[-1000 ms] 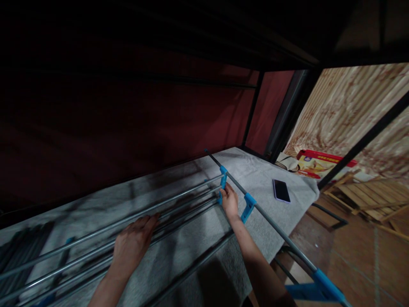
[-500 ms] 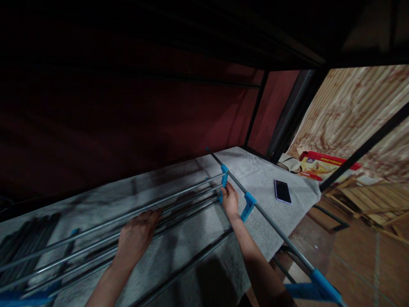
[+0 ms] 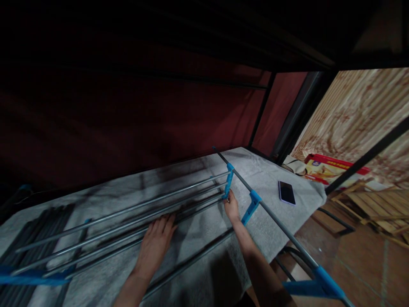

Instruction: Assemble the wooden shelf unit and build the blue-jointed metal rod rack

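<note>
Several grey metal tubes (image 3: 128, 222) run side by side between a blue plastic bracket (image 3: 228, 181) on the right and another blue bracket (image 3: 32, 277) at lower left. My left hand (image 3: 159, 235) lies over the tubes near their middle, its fingers stretched out along them. My right hand (image 3: 231, 206) is closed at the lower end of the right bracket, where the lowest tubes meet it; its fingertips are partly hidden. A long grey pole (image 3: 281, 226) carries that bracket, a second blue bracket (image 3: 251, 207) and a third (image 3: 319, 285) at lower right.
Loose dark tubes (image 3: 38, 234) lie in a bundle at the left on the grey cloth (image 3: 262, 230). A phone (image 3: 286, 192) rests on the cloth at the right. Beyond the table are a red and yellow box (image 3: 329, 168), wooden slatted furniture (image 3: 377, 204) and a dark frame.
My left hand has slid right along the tubes and flattened. My right hand has moved down to the lower end of the bracket. The view has shifted slightly.
</note>
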`<act>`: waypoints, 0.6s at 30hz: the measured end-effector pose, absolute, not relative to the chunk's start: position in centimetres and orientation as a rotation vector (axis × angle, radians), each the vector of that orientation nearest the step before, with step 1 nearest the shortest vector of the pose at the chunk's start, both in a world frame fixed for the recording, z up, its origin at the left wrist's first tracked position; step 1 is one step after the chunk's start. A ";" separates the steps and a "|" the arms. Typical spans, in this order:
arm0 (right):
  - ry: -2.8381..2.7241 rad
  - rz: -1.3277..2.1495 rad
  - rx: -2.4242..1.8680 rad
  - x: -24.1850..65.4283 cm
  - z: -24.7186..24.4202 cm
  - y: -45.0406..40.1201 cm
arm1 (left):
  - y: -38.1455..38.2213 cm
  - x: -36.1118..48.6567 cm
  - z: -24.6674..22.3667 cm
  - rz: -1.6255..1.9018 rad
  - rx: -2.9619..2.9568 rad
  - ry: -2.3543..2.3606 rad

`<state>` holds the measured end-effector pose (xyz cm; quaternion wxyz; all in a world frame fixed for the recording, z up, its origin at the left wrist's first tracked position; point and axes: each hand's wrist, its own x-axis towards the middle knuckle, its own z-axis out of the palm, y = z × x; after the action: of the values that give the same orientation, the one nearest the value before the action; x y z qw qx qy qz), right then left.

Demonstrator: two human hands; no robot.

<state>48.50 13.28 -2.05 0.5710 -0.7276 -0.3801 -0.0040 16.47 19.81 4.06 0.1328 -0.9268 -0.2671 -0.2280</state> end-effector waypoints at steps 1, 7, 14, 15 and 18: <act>-0.880 0.002 -1.702 48.5 -2.1 13.3 | 20.2 16.8 3.6 -0.642 -2.689 -0.826; -0.843 0.015 -1.799 48.6 -2.0 13.7 | 22.4 18.6 3.4 -0.417 -2.795 -1.023; -0.867 -0.009 -1.925 49.2 -2.2 13.8 | 22.9 18.2 3.0 -0.444 -2.804 -1.048; -0.872 -0.018 -1.934 49.2 -2.1 13.8 | 23.0 18.1 2.9 -0.440 -2.809 -1.042; -0.893 -0.038 -1.959 49.3 -2.1 13.8 | 23.2 18.0 2.7 -0.405 -2.825 -1.044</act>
<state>49.27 13.80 -2.06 0.4743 -0.8010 -0.3649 -0.0154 17.96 23.22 2.67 0.0514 -0.9284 -0.3430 -0.1333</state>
